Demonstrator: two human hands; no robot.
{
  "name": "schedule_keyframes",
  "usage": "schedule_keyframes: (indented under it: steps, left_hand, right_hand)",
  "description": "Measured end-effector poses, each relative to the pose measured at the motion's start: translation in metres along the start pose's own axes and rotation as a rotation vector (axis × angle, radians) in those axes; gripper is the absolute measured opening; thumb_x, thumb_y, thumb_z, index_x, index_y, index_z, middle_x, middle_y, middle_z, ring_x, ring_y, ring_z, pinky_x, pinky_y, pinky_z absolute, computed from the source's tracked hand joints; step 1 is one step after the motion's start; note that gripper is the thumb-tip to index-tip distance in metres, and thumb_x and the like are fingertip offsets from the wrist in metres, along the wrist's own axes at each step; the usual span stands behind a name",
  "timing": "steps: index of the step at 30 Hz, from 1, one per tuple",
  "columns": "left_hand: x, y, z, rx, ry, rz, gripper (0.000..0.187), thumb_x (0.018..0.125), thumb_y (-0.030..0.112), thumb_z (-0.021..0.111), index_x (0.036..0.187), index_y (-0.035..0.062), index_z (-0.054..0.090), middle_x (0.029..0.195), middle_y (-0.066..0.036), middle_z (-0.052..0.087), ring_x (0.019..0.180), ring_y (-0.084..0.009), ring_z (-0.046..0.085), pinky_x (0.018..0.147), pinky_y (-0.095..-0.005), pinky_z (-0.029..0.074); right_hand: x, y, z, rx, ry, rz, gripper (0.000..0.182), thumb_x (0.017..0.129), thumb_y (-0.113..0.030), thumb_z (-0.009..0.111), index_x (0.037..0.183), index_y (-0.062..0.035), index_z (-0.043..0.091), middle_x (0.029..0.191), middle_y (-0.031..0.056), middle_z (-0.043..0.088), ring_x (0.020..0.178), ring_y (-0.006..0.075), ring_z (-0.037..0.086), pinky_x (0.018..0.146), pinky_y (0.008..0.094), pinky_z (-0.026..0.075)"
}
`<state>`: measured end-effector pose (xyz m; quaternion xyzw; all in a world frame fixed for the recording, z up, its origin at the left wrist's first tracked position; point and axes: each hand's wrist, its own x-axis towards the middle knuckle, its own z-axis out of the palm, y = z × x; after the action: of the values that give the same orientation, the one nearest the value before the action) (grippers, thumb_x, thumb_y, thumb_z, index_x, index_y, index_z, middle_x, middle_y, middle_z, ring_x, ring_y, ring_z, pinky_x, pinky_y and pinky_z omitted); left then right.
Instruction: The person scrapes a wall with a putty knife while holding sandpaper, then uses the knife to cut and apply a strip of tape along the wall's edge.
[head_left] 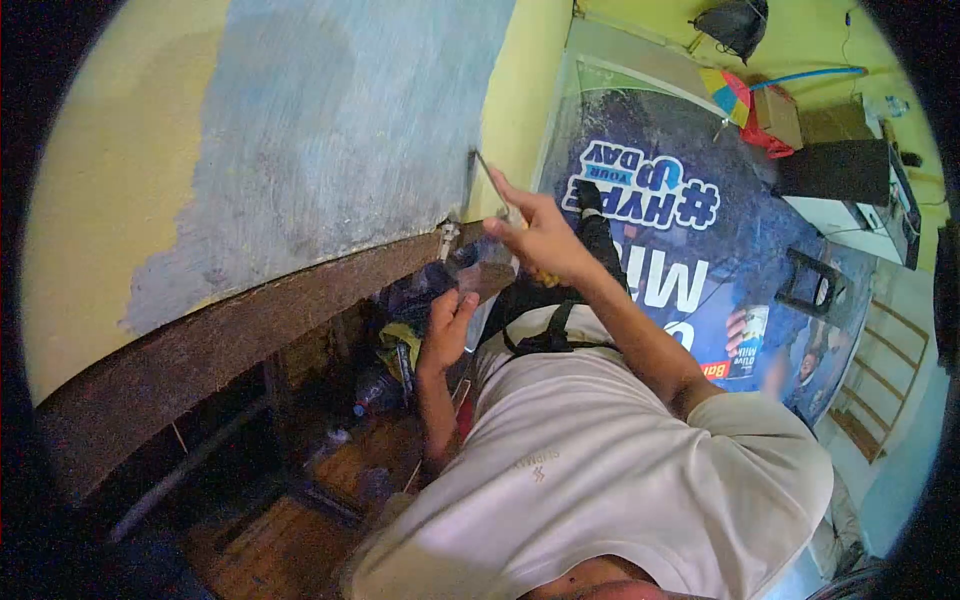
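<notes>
My right hand [540, 238] is closed round the handle of a putty knife. The thin blade of the putty knife [483, 165] stands edge-on, with its tip at the wall near the right side of a grey coated patch [340, 130]. Lower and to the left, my left hand [450, 325] grips a flat brownish plate [486, 280], thumb on its near edge. Yellow paint [120, 180] borders the grey coat on both sides. Directly under the patch runs a rough brown beam [250, 300], and a small metal fitting [449, 236] sits at its right end.
Below the beam is a dark space with a plastic bottle [378, 392] and other clutter. A printed banner [640, 260] covers the floor to the right. Farther right are a white and black cabinet [850, 195], a wooden rack [880, 375] and a cardboard box [778, 115].
</notes>
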<state>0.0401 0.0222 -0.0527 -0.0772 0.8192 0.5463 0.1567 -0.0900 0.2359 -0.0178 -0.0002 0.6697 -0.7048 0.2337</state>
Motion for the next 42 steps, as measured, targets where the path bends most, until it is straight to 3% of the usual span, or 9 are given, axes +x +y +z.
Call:
schedule_keyframes:
  steps: [6, 11, 17, 26, 35, 37, 40, 41, 42]
  left_hand:
    - [0.003, -0.01, -0.008, 0.056, -0.093, -0.118, 0.03, 0.102, 0.024, 0.058, 0.088, -0.0025, 0.056, 0.073, -0.001, 0.046, 0.073, -0.0104, 0.04, 0.063, -0.0332, 0.04]
    - [0.0, 0.011, -0.013, 0.103, -0.075, -0.14, 0.029, 0.103, 0.025, 0.057, 0.093, -0.0025, 0.06, 0.076, -0.001, 0.051, 0.076, -0.0098, 0.043, 0.067, -0.0326, 0.042]
    - [0.001, 0.012, -0.009, -0.072, -0.064, -0.042, 0.027, 0.104, 0.022, 0.055, 0.11, -0.0028, 0.065, 0.092, -0.004, 0.067, 0.085, -0.01, 0.053, 0.08, -0.0318, 0.047]
    - [0.006, -0.005, -0.015, 0.052, -0.133, -0.171, 0.028, 0.103, 0.025, 0.057, 0.1, -0.0025, 0.064, 0.082, -0.001, 0.06, 0.079, -0.009, 0.048, 0.072, -0.0322, 0.045]
    - [0.01, -0.007, -0.01, 0.006, -0.066, -0.083, 0.034, 0.103, 0.026, 0.059, 0.083, -0.0019, 0.056, 0.072, -0.001, 0.046, 0.072, -0.0108, 0.04, 0.061, -0.0348, 0.037]
    - [0.01, -0.003, -0.006, 0.004, -0.066, -0.072, 0.034, 0.102, 0.026, 0.059, 0.084, -0.002, 0.056, 0.073, -0.003, 0.048, 0.073, -0.0115, 0.04, 0.06, -0.0354, 0.036]
    - [0.018, -0.005, -0.007, 0.057, -0.077, -0.116, 0.032, 0.102, 0.025, 0.059, 0.085, -0.002, 0.055, 0.075, -0.005, 0.049, 0.074, -0.0128, 0.042, 0.063, -0.0356, 0.038]
    - [0.015, -0.007, -0.007, 0.083, -0.09, -0.15, 0.032, 0.102, 0.025, 0.059, 0.085, -0.0019, 0.055, 0.075, -0.006, 0.05, 0.074, -0.0132, 0.042, 0.064, -0.0355, 0.039]
    - [0.014, -0.007, -0.005, 0.044, -0.092, -0.122, 0.031, 0.102, 0.024, 0.059, 0.087, -0.0021, 0.056, 0.076, -0.006, 0.051, 0.075, -0.0136, 0.044, 0.066, -0.0354, 0.041]
  right_hand:
    - [-0.005, -0.001, -0.001, 0.043, -0.045, 0.027, 0.074, 0.095, -0.015, 0.066, 0.159, -0.0114, 0.03, 0.081, 0.009, 0.066, 0.046, 0.008, 0.046, 0.045, 0.0288, 0.044]
    - [0.002, -0.007, -0.003, 0.113, -0.017, 0.122, 0.07, 0.097, -0.015, 0.064, 0.159, -0.012, 0.031, 0.056, -0.0031, 0.05, 0.039, 0.0068, 0.038, 0.038, 0.0266, 0.032]
    - [0.004, 0.001, 0.001, 0.092, -0.029, 0.081, 0.07, 0.098, -0.017, 0.065, 0.159, -0.0108, 0.03, 0.056, -0.0043, 0.046, 0.04, 0.0057, 0.037, 0.038, 0.025, 0.032]
    - [0.02, 0.013, -0.009, 0.133, 0.002, 0.084, 0.068, 0.099, -0.017, 0.063, 0.159, -0.0132, 0.031, 0.058, -0.0044, 0.047, 0.04, 0.0054, 0.038, 0.039, 0.0252, 0.034]
    - [0.004, -0.009, -0.008, 0.108, -0.036, 0.137, 0.07, 0.097, -0.019, 0.066, 0.158, -0.0122, 0.033, 0.055, -0.0037, 0.048, 0.039, 0.0069, 0.037, 0.037, 0.0261, 0.034]
    - [0.024, 0.058, 0.002, -0.157, 0.095, -0.463, 0.073, 0.096, -0.02, 0.067, 0.159, -0.0107, 0.03, 0.059, 0.0019, 0.055, 0.037, 0.0072, 0.04, 0.037, 0.0283, 0.035]
    - [0.009, 0.009, -0.009, -0.066, -0.069, 0.108, 0.075, 0.093, -0.019, 0.068, 0.158, -0.0091, 0.031, 0.097, 0.0173, 0.066, 0.088, 0.0206, 0.062, 0.077, 0.0345, 0.049]
    - [0.014, 0.001, -0.013, 0.015, -0.08, 0.267, 0.075, 0.093, -0.018, 0.069, 0.157, -0.0079, 0.032, 0.117, 0.0214, 0.063, 0.111, 0.0238, 0.058, 0.094, 0.0365, 0.044]
    - [0.014, 0.001, -0.012, -0.026, -0.067, 0.214, 0.075, 0.092, -0.016, 0.069, 0.157, -0.0076, 0.032, 0.121, 0.0219, 0.063, 0.111, 0.024, 0.059, 0.095, 0.0366, 0.045]
